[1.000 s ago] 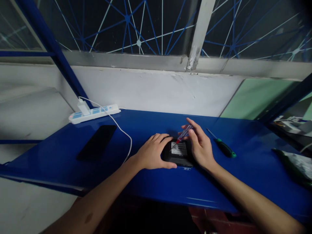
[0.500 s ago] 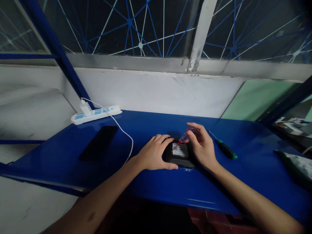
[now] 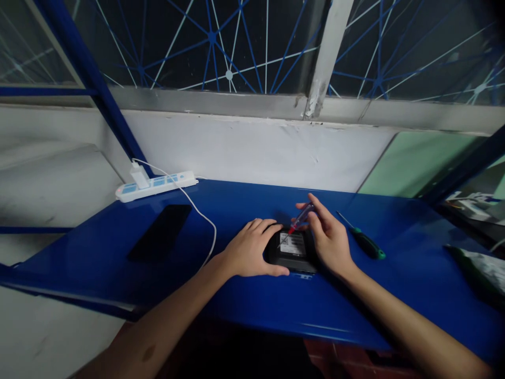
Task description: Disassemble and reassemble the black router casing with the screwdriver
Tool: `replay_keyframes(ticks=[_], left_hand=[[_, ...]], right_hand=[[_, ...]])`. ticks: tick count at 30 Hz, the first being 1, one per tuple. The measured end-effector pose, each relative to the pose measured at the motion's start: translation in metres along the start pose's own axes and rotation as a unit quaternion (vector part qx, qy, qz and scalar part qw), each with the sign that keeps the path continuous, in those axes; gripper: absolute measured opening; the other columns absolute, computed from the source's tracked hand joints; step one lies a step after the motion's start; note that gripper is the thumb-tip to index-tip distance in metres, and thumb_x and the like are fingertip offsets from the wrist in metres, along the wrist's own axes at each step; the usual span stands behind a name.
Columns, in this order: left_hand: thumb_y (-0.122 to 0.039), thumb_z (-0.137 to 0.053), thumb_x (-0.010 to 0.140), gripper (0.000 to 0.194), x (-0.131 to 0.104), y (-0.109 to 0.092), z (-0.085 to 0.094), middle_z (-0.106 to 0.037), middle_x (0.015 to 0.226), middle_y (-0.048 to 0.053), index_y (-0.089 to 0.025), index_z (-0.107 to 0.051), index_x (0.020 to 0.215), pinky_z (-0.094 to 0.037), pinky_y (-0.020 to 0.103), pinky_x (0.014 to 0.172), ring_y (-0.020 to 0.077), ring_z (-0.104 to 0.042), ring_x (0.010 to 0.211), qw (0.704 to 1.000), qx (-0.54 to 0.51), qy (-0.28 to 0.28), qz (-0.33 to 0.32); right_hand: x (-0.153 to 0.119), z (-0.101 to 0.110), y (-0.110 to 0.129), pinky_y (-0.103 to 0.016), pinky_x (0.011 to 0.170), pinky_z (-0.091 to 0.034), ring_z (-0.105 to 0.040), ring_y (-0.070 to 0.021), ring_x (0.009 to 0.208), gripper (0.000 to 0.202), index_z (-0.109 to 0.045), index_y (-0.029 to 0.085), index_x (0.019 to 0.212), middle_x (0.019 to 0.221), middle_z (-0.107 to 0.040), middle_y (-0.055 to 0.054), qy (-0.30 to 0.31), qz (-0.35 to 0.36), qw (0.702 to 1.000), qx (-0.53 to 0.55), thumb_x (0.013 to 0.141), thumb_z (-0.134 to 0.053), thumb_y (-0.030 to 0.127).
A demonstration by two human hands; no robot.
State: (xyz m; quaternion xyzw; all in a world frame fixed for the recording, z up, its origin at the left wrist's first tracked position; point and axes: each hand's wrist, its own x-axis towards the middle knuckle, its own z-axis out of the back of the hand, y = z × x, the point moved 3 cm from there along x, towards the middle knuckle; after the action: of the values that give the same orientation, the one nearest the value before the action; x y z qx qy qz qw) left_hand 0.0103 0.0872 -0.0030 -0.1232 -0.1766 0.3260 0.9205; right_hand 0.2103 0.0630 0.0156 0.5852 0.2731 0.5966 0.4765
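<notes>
A small black device [image 3: 294,252] with a white label lies flat on the blue table [image 3: 236,295]. My left hand [image 3: 248,248] presses on its left side, fingers spread over the edge and thumb along its front. My right hand [image 3: 328,237] grips a thin screwdriver with a clear red handle [image 3: 299,220], its tip slanting down onto the device's top near the label.
A green-handled screwdriver [image 3: 365,242] lies just right of my right hand. A black phone [image 3: 161,231] rests at the left, with a white cable [image 3: 197,213] running to a white power strip [image 3: 155,184] by the wall. A crumpled bag [image 3: 479,271] sits at far right.
My right hand's fingers shifted on the red screwdriver, curling and then extending again while the tip stayed on the device. My left hand kept still.
</notes>
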Motion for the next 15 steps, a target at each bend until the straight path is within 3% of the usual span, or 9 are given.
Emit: replay_keyframes(ticks=[6,9,13,15], left_hand=[[-0.085,-0.064,0.068,0.107,-0.0005,0.0015,-0.0014,-0.045,0.151,0.016,-0.021,-0.040,0.150,-0.030,0.062,0.116,0.0420,-0.042,0.137,1.000,-0.002,0.001,-0.001],[-0.086,-0.063,0.068,0.107,-0.0005,0.0018,-0.0020,-0.045,0.151,0.015,-0.022,-0.041,0.150,-0.030,0.062,0.117,0.0411,-0.043,0.137,1.000,-0.005,0.000,-0.002],[-0.085,-0.064,0.068,0.106,-0.0006,0.0011,-0.0015,-0.045,0.151,0.015,-0.022,-0.041,0.150,-0.030,0.060,0.116,0.0400,-0.044,0.136,1.000,0.000,0.000,-0.003],[-0.085,-0.064,0.069,0.105,-0.0008,0.0009,-0.0012,-0.046,0.151,0.015,-0.022,-0.040,0.150,-0.030,0.061,0.116,0.0403,-0.044,0.136,1.000,0.002,-0.002,-0.003]], right_hand=[[0.0015,0.0019,0.0060,-0.033,0.068,-0.059,-0.064,-0.0141,0.067,0.041,-0.061,0.029,0.134,0.091,-0.066,-0.003,-0.017,0.034,0.998,-0.056,0.094,-0.058,0.038],[0.0008,0.0016,0.0077,-0.032,0.067,-0.059,-0.065,-0.0140,0.069,0.038,-0.062,0.030,0.132,0.097,-0.066,-0.004,-0.007,0.029,0.999,-0.040,0.096,-0.055,0.041],[0.0002,-0.0008,0.0068,-0.035,0.075,-0.061,-0.072,-0.0177,0.086,0.044,-0.052,0.032,0.142,0.120,-0.064,-0.007,0.013,0.022,1.000,0.014,0.098,-0.050,0.039],[0.0007,-0.0014,0.0041,-0.038,0.078,-0.062,-0.073,-0.0192,0.090,0.047,-0.049,0.031,0.145,0.122,-0.064,-0.007,0.019,0.014,0.999,0.029,0.098,-0.052,0.039]])
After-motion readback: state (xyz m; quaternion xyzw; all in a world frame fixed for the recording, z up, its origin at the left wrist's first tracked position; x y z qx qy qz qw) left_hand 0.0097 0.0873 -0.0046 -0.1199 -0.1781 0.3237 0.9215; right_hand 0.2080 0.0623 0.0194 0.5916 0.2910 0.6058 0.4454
